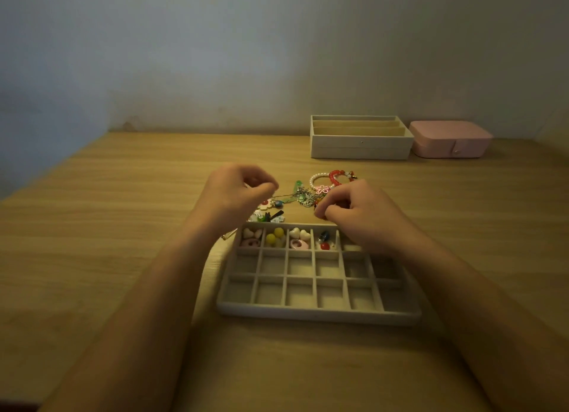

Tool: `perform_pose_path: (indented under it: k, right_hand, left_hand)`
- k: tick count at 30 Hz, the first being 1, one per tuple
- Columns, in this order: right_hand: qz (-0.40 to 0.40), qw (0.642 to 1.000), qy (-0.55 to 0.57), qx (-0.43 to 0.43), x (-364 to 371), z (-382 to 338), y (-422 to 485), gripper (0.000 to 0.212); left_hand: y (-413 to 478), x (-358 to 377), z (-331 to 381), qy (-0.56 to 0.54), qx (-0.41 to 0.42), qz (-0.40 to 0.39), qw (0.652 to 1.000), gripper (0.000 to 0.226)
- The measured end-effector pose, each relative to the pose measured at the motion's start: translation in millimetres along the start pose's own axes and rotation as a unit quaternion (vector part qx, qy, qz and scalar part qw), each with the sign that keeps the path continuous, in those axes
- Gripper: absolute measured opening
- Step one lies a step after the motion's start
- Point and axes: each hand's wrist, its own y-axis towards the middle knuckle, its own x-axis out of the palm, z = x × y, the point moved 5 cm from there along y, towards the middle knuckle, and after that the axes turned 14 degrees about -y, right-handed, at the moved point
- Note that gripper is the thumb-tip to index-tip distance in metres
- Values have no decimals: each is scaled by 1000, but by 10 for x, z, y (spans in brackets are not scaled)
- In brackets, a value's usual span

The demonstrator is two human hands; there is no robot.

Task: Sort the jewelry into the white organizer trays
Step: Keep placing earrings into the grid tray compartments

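Observation:
A white grid tray [317, 311] lies on the wooden table in front of me. Its far row holds heart beads, yellow balls, a pink ring and small earrings. Behind it sits a jewelry pile [308, 194] with a pearl bracelet [317, 177] and a red bead bracelet [337, 176]. My left hand [237, 193] is pinched on a thin chain [284, 193] that runs into the pile. My right hand [357, 214] is closed on a small red piece at the pile's near edge, just above the tray's far right corner.
Stacked white trays with long slots [360, 147] stand at the back right against the wall, with a shut pink jewelry box [449, 140] beside them. Flower and clip pieces [268, 214] lie just beyond the grid tray's far left corner.

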Motion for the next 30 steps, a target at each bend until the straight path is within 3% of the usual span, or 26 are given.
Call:
perform_pose_path:
  k: [9, 15, 18, 23, 30]
  right_hand:
    - [-26, 996, 80, 13, 146, -419, 399, 22]
    - [-35, 998, 36, 35, 344, -502, 780, 27]
    - [-46, 998, -8, 41, 395, -469, 923, 29]
    - [-77, 994, -78, 14, 484, -482, 1103, 14]
    - [-124, 983, -136, -4, 622, -512, 1201, 23]
  left_hand:
    - [16, -636, -391, 4, -104, 64, 993, 17]
    - [41, -667, -725, 51, -149, 68, 985, 19]
    - [130, -564, -774, 48, -145, 46, 987, 21]
    - [285, -374, -737, 14, -112, 57, 992, 27]
    - [283, -298, -778, 2, -79, 78, 994, 25]
